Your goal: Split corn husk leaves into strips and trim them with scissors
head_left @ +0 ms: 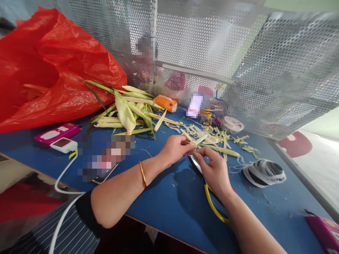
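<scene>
My left hand [176, 150] is closed, thumb and fingers pinched on pale green strips of corn husk [196, 141] that fan out above the fingertips. My right hand [212, 165] meets it from the right, its thumb and forefinger pressed together at the lower end of the same strips. Exactly what lies between the right fingertips is too small to make out. Under the right hand lie scissors [209, 203] with yellow handles, partly covered by it. Just beyond the hands, a longer rolled piece of husk [225, 151] rests on the table.
Husk leaves [127, 113] are heaped before a red plastic bag [66, 70]. Husk scraps [212, 134] lie behind my hands, a thread spool [265, 173] to the right. A phone [106, 169], white cable [59, 176], orange packet [165, 103] and tape roll [232, 123] share the blue table [164, 197].
</scene>
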